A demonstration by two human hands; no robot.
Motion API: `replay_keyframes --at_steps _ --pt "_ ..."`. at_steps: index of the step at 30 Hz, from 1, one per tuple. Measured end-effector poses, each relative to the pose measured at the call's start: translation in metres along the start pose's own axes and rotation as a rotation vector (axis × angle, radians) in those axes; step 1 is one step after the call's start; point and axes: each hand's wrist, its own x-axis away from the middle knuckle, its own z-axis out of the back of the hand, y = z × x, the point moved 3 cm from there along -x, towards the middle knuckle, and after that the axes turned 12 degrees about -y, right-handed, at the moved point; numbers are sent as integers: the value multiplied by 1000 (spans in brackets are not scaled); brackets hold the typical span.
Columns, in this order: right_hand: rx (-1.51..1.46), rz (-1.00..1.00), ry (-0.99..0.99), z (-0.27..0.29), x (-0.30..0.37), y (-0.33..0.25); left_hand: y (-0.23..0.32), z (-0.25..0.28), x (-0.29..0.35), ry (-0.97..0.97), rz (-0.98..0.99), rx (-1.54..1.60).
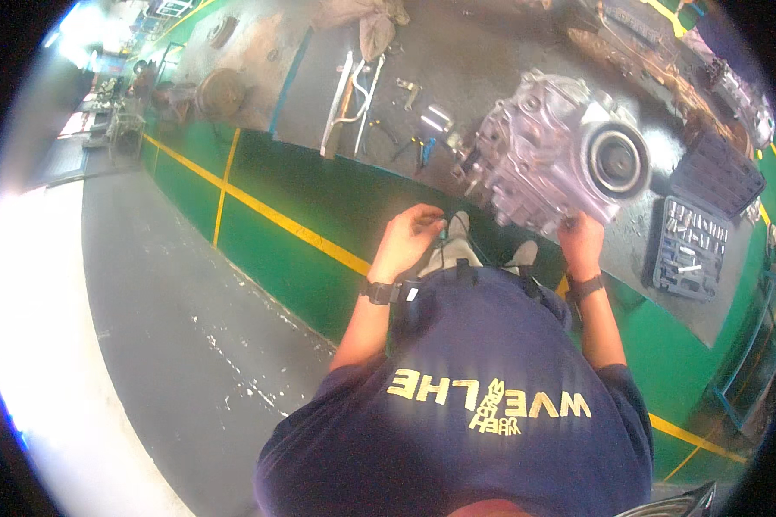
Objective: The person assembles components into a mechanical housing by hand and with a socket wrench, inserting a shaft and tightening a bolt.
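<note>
A large silver metal gearbox housing [526, 155] stands on the workbench in front of me, its round ringed opening [616, 159] facing up and to the right. My right hand [581, 239] is at the housing's near edge with its fingers curled in; what they grip, if anything, is hidden. Off the bench's near side, left of the housing, my left hand [412, 236] hovers with fingers bent toward the thumb. Anything in that pinch is too small to make out. A shiny cylindrical part [437, 118] lies left of the housing.
An open socket set case [690, 250] lies on the bench at right. Pliers [384, 131], blue-handled tools [425, 152], a small bracket [409, 92] and long metal rods [341, 103] lie to the left. Behind them is a crumpled cloth [375, 30]. Yellow lines [293, 226] cross the green floor.
</note>
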Motion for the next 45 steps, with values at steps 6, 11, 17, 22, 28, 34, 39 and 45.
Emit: replay_keyframes --at_steps 6,11,17,22,28,34,39,45 --pt "11 -227 -88 0 3 -13 -58 64 -75 -87 -45 26" --pt "118 -148 -4 -25 11 14 -160 165 -178 226 135 -2" --pt "15 -196 103 -23 22 4 -234 244 -250 509 293 -437" --pt "201 -251 44 -8 37 -27 -234 275 -269 491 291 -501" --pt "103 -634 -6 -15 66 -41 -251 266 -277 645 384 -999" --pt "24 -662 -14 -8 104 -62 -291 298 -285 493 586 -723" --pt "-31 -654 -20 0 117 -67 -299 306 -283 434 174 -425" --pt "-61 -534 103 40 121 -72 -226 315 -208 532 -43 -287"
